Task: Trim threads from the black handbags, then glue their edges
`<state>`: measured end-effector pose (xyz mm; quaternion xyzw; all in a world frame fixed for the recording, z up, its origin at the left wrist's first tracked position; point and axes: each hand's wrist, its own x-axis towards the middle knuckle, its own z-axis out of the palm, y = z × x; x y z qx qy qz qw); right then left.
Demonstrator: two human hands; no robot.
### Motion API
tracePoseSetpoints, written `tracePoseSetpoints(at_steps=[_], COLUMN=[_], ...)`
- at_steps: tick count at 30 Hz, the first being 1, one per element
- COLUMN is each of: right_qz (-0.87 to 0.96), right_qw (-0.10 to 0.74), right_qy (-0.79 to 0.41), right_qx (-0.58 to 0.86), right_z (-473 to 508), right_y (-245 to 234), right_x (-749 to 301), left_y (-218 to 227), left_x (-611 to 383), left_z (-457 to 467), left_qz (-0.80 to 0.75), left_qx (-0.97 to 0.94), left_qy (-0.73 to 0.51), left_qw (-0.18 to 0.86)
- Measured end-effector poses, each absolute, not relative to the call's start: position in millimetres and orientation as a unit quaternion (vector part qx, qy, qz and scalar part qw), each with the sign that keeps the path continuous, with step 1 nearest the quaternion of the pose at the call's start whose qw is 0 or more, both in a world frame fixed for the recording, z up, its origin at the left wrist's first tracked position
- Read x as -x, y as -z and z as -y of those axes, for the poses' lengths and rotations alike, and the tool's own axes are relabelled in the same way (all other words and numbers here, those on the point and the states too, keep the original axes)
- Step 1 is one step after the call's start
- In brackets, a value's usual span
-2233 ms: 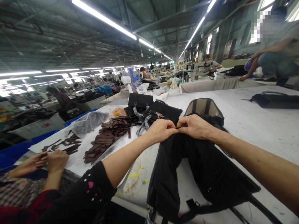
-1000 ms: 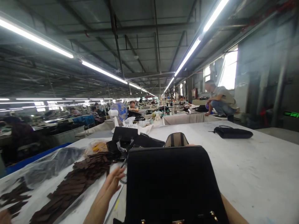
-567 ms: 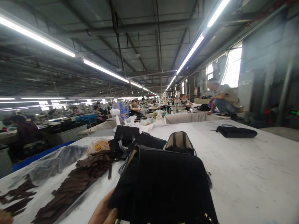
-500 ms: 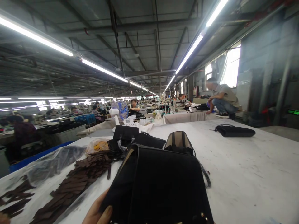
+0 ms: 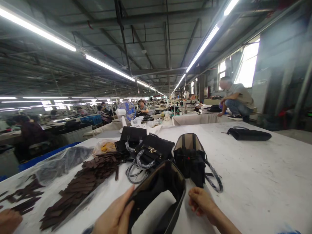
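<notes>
An open black bag [image 5: 180,198] with a brownish lining stands tilted at the table's near edge. My left hand [image 5: 113,211] grips its left rim, thumb and fingers on either side of the wall. A pale area shows inside; whether it is a sheet or the table seen through, I cannot tell. Just right of the bag is my right hand [image 5: 201,201], apart from it, fingers curled into a pinch; anything in them is hidden. Behind lie a black handbag [image 5: 154,149] with a metal clasp and plastic-wrapped handles, and another open black bag [image 5: 190,159] with a tan lining.
Dark brown strips [image 5: 83,188] are heaped on the white table [image 5: 243,182] to the left, beside clear plastic sheeting [image 5: 63,165]. Another person's hand [image 5: 9,221] is at the left edge. A black bag [image 5: 250,133] lies far right, near a crouching person [image 5: 237,97].
The black bag has tipped and come nearer, so its opening now shows instead of its outer flap. My right hand has come into view at its right. The clasped handbag behind is uncovered.
</notes>
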<state>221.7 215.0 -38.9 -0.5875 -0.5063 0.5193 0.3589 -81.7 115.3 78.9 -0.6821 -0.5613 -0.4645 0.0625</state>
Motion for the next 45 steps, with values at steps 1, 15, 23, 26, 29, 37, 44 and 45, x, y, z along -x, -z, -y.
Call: tracePoseSetpoints(at_steps=[1,15,23,26,29,37,44,45], right_qz=[0.496,0.649,0.924,0.942,0.951,0.925,0.918,0.917], right_qw=[0.35,0.516,0.24,0.158,0.106,0.099,0.11,0.113], right_qy=[-0.52,-0.189,-0.016,0.005,0.019,0.065,0.078,0.08], right_qx=[0.601,0.527,0.297,0.296,0.29,0.36,0.374,0.373], right_z=[-209.8,-173.9,-211.3,-220.7,-227.3,-231.5,-234.4,-234.0], right_y=[45.2,-96.2,-139.3,-138.3,-138.6,-137.1,-131.1,-131.4], right_x=[-227.9,-227.9,-143.0,-128.8,-123.2,-115.4,-112.8,-112.9], left_y=[-72.2,-72.4,-67.6,-67.4,-66.8,-60.7,-63.1,-64.3], left_x=[73.4,72.7,72.8,71.9,71.1,69.2,70.0,69.3], left_z=[-117.8,-165.0,-166.0,-166.3,-167.0,-167.3,-167.9,-167.7], left_qz=[0.554,0.588,0.552,0.546,0.54,0.531,0.54,0.541], left_qx=[0.701,0.565,0.546,0.545,0.548,0.554,0.57,0.568], left_qy=[0.447,0.479,0.503,0.512,0.516,0.525,0.517,0.515], left_qw=[0.034,-0.324,-0.378,-0.379,-0.376,-0.367,-0.342,-0.345])
